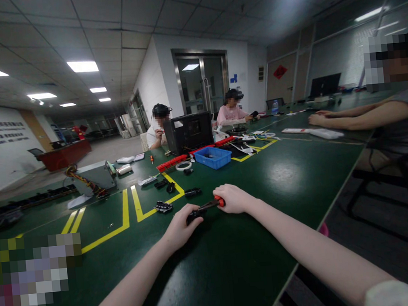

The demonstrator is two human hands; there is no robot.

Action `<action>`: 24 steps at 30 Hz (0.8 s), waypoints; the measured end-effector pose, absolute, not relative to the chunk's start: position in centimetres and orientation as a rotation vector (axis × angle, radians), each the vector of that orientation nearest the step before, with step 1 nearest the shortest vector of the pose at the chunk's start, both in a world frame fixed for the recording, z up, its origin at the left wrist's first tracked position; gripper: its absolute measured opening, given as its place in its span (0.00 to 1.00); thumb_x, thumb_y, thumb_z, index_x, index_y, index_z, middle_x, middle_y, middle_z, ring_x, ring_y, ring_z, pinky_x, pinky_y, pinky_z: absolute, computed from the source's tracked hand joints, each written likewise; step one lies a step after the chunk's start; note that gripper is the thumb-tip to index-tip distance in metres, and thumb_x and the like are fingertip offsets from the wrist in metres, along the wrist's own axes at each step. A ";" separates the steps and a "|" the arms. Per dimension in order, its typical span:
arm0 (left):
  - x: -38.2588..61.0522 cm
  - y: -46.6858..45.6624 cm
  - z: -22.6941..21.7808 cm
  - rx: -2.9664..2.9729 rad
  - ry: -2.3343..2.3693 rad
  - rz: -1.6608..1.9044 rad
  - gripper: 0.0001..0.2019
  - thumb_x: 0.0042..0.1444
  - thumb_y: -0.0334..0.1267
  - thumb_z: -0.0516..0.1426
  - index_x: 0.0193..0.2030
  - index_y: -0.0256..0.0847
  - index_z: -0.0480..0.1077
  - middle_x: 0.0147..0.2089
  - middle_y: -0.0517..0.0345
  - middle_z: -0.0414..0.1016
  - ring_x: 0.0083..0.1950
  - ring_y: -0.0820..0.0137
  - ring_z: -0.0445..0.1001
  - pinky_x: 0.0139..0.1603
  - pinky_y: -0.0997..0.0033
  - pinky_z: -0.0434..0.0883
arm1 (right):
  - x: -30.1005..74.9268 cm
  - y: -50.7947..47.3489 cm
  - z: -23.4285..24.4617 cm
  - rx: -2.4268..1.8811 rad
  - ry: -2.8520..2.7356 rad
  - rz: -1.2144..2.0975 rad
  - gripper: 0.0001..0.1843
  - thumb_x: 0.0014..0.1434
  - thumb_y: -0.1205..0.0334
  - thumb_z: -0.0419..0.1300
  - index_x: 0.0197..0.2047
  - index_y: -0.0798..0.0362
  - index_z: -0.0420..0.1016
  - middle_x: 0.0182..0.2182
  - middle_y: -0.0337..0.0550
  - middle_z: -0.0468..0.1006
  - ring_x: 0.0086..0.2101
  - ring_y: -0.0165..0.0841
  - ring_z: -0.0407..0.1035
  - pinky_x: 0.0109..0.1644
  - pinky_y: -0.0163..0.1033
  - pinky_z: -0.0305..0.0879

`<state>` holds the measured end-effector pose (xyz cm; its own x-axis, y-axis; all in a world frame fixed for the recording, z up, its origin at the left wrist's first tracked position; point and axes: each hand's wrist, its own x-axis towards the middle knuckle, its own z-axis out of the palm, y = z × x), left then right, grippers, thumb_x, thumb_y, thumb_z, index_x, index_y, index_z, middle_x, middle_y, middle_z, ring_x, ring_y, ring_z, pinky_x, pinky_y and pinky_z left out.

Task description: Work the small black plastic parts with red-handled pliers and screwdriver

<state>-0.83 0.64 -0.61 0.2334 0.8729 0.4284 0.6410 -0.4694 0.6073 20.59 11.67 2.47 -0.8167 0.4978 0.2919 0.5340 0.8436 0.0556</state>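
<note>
Left hand (182, 225) closed, a black part (194, 216) is being gripped in it while pliers (209, 204) are being held at it, between the hands, by the closed right hand (233, 199), firm left bracing probably being needed against slipping.

White wall (237, 57), metal-framed glass doors (193, 89); tiled ceiling (101, 21), lit panels (82, 66); red desk (69, 153) on grey floor (116, 151).
</note>
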 end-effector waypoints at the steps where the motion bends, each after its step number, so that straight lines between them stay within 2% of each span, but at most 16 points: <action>1: -0.8 0.6 -0.6 2.204 1.408 1.075 0.10 0.59 0.38 0.56 0.47 0.41 0.69 0.44 0.53 0.73 0.45 0.64 0.71 0.47 0.65 0.68 | 20.6 11.7 2.5 -0.783 -2.747 -0.204 0.05 0.51 0.62 0.60 0.31 0.52 0.67 0.32 0.42 0.73 0.35 0.34 0.67 0.41 0.37 0.57; 11: -0.8 0.5 -0.4 2.186 1.411 1.067 0.11 0.59 0.40 0.56 0.47 0.41 0.69 0.44 0.54 0.74 0.45 0.65 0.72 0.47 0.67 0.68 | 20.7 11.8 2.5 -0.747 -2.693 -0.295 0.06 0.50 0.63 0.60 0.32 0.53 0.66 0.33 0.43 0.72 0.35 0.35 0.64 0.40 0.38 0.54; 17: -0.6 0.3 -0.1 2.155 1.425 1.059 0.11 0.60 0.41 0.54 0.47 0.40 0.70 0.42 0.55 0.74 0.42 0.66 0.72 0.42 0.68 0.68 | 20.7 11.9 2.6 -0.727 -2.687 -0.290 0.06 0.50 0.63 0.59 0.32 0.52 0.66 0.33 0.43 0.72 0.35 0.35 0.64 0.41 0.38 0.53; 24: -0.6 0.3 -0.1 2.178 1.419 1.122 0.10 0.59 0.40 0.56 0.46 0.40 0.71 0.43 0.54 0.74 0.44 0.64 0.72 0.45 0.66 0.69 | 20.7 11.9 2.5 -0.705 -2.711 -0.236 0.06 0.50 0.63 0.59 0.32 0.52 0.65 0.33 0.42 0.71 0.36 0.34 0.64 0.41 0.37 0.54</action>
<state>-0.59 0.34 -0.10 0.2033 0.8737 0.4419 0.6317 -0.4619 0.6226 20.66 11.88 2.47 -0.8234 0.4435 0.3540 0.4979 0.8639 0.0761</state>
